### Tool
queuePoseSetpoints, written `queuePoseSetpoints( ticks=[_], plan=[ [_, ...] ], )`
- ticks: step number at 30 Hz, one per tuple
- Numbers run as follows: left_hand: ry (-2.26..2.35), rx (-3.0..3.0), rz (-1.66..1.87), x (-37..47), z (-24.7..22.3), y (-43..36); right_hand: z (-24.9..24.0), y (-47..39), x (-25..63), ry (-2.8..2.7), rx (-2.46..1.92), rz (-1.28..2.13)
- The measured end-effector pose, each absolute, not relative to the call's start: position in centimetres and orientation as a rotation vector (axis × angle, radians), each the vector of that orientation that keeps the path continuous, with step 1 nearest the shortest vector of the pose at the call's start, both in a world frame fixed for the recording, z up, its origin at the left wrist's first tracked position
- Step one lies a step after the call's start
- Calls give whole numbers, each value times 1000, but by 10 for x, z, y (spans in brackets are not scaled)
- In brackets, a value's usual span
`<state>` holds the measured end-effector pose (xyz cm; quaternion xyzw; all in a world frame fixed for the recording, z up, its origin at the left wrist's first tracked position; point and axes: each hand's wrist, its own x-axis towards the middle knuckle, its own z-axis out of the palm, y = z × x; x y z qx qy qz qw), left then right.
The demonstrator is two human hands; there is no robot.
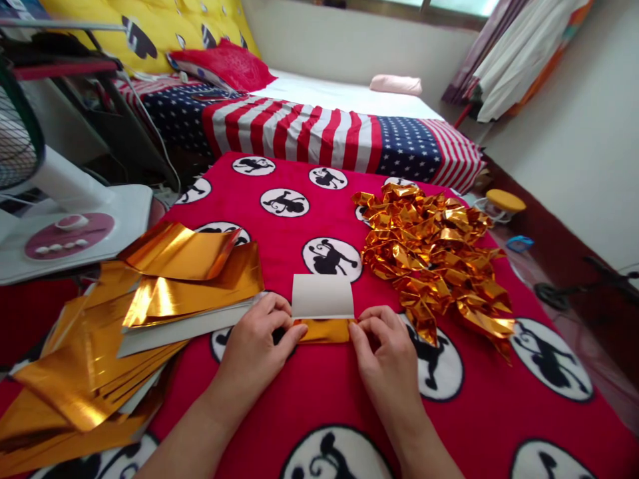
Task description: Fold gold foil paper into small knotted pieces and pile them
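Observation:
A small sheet of foil paper (322, 296) lies at the middle of the red cloth, its pale back facing up and its near edge folded over to show a gold strip. My left hand (267, 332) pinches the left end of that strip between thumb and fingers. At the right end, my right hand (382, 339) grips the strip the same way. Flat gold foil sheets (184, 286) are piled loosely to the left, some with pale backs showing. On the right lies a heap of folded, crinkled gold foil pieces (429, 246).
The red cloth (279, 246) has black-and-white round prints. A white fan base (114, 206) stands at the left edge. Behind is a bed with a striped and starred cover (299, 130). A yellow-topped stool (505, 199) stands beyond the right edge.

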<state>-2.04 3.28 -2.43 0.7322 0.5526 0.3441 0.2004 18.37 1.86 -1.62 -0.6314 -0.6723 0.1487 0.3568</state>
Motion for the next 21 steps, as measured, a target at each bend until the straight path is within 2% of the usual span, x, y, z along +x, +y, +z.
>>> queuePoseSetpoints(
  ticks=[21],
  plan=[
    [1664,2017,994,-16,-26,30,-18,23,179,-1806,-1805,200]
  ],
)
